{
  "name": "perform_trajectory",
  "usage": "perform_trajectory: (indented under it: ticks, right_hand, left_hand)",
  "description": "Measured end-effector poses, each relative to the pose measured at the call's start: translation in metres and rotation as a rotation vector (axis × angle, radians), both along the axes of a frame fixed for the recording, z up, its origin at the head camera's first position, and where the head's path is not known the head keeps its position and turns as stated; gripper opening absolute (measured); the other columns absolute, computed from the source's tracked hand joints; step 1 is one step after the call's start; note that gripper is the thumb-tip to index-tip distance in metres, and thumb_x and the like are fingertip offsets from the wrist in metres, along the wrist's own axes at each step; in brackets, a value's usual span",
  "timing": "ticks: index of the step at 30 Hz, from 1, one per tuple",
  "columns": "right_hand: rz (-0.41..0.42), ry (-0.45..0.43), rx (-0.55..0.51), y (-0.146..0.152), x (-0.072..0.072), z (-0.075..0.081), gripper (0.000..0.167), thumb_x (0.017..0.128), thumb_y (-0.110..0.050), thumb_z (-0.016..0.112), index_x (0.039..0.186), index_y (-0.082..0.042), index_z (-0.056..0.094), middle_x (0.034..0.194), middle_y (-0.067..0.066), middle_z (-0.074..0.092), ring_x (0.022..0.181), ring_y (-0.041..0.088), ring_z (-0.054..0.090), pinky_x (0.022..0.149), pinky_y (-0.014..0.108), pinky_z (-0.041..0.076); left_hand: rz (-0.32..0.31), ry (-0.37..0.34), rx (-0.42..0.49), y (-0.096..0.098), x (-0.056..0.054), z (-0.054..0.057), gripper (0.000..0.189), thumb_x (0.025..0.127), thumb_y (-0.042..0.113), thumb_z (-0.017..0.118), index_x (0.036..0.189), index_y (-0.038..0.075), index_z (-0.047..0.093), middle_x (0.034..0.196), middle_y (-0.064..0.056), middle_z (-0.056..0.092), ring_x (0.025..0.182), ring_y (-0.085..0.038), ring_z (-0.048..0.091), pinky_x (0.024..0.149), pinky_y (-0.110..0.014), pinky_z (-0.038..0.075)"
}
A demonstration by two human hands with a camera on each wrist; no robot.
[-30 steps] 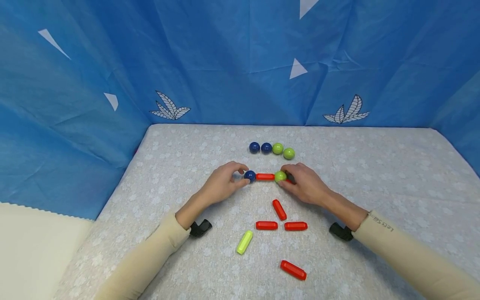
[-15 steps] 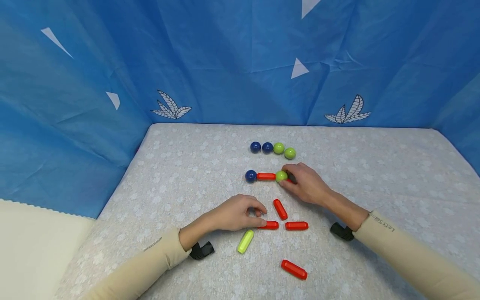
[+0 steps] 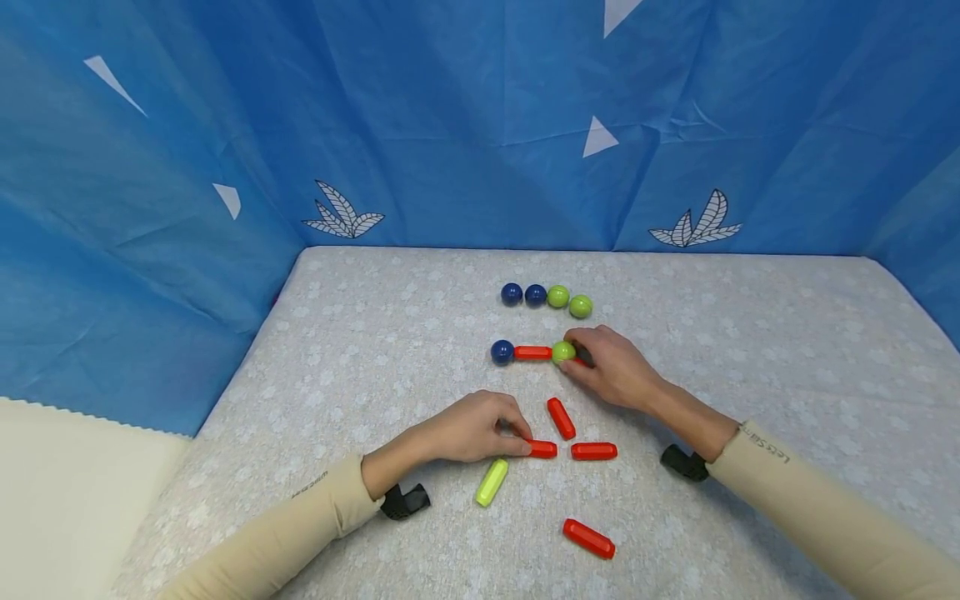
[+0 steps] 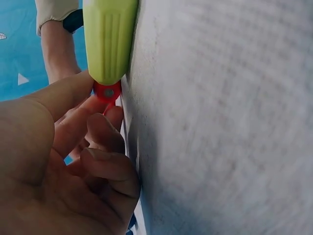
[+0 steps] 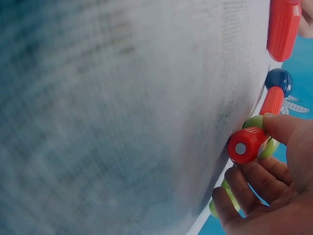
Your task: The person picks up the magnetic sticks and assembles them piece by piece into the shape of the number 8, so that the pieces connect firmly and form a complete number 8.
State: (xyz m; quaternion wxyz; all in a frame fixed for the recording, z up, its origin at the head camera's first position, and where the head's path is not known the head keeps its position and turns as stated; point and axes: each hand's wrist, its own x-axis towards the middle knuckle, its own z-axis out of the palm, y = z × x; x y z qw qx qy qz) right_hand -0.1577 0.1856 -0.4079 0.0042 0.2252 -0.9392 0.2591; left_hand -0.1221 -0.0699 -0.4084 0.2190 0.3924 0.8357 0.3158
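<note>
In the head view my left hand (image 3: pixel 471 429) pinches the left end of a red rod (image 3: pixel 544 449) lying on the table. Its end with a small metal disc shows behind a yellow-green rod (image 4: pixel 110 39) in the left wrist view. My right hand (image 3: pixel 611 367) holds a green ball (image 3: pixel 562 352) between thumb and fingers. Joined to this ball's left is a red rod (image 3: pixel 532 353) with a dark blue ball (image 3: pixel 502 352) at its far end. Another red rod (image 5: pixel 244 145) sticks out from the green ball towards the right wrist camera, mostly hidden by the hand in the head view.
Two blue balls (image 3: pixel 523 295) and two green balls (image 3: pixel 569 301) sit in a row farther back. Loose red rods (image 3: pixel 561 418) lie in front of the right hand, one (image 3: pixel 588 539) nearer the front. A blue curtain (image 3: pixel 480 125) hangs behind the table (image 3: pixel 375 292).
My left hand has left the blue ball, come down towards the front and taken hold of a loose red rod. The right hand stays on the green ball.
</note>
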Motion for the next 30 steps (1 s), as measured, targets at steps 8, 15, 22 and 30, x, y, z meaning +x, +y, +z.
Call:
perform_trajectory:
  ticks: [8,15,22,30]
  right_hand:
    - [-0.001,-0.005,-0.002,0.001,0.000,0.002,0.022,0.091,-0.019,0.073,0.106,-0.006,0.065,0.088,0.001,0.059,0.081,0.022,0.051,0.071,0.038,0.040]
    - [-0.006,-0.023,0.002,0.000,0.000,0.001,0.022,0.092,-0.019,0.073,0.107,-0.006,0.065,0.090,0.001,0.060,0.083,0.023,0.051,0.073,0.039,0.041]
    - [-0.001,-0.018,0.002,-0.001,0.000,0.000,0.021,0.091,-0.019,0.073,0.107,-0.006,0.065,0.090,0.001,0.060,0.083,0.022,0.051,0.073,0.039,0.041]
    - [-0.004,-0.024,0.006,-0.001,0.000,0.000,0.023,0.092,-0.020,0.072,0.109,-0.006,0.065,0.092,0.002,0.061,0.083,0.022,0.051,0.073,0.038,0.041]
  left_hand:
    - [0.042,0.065,0.003,-0.003,-0.002,0.001,0.011,0.092,0.025,0.073,0.098,0.018,0.077,0.091,0.014,0.066,0.080,-0.004,0.056,0.075,-0.023,0.046]
    - [0.125,0.099,0.025,-0.010,-0.009,0.006,0.013,0.094,0.025,0.070,0.100,0.016,0.077,0.092,0.012,0.069,0.076,-0.003,0.058,0.072,-0.025,0.048]
    - [0.320,0.053,0.121,-0.031,-0.023,0.007,0.012,0.093,0.021,0.069,0.102,0.016,0.074,0.091,0.008,0.068,0.057,-0.008,0.052,0.056,-0.027,0.044]
    - [0.486,0.040,0.171,-0.048,-0.034,0.002,0.009,0.094,0.022,0.070,0.098,0.016,0.074,0.091,0.005,0.069,0.071,-0.014,0.058,0.062,-0.032,0.047]
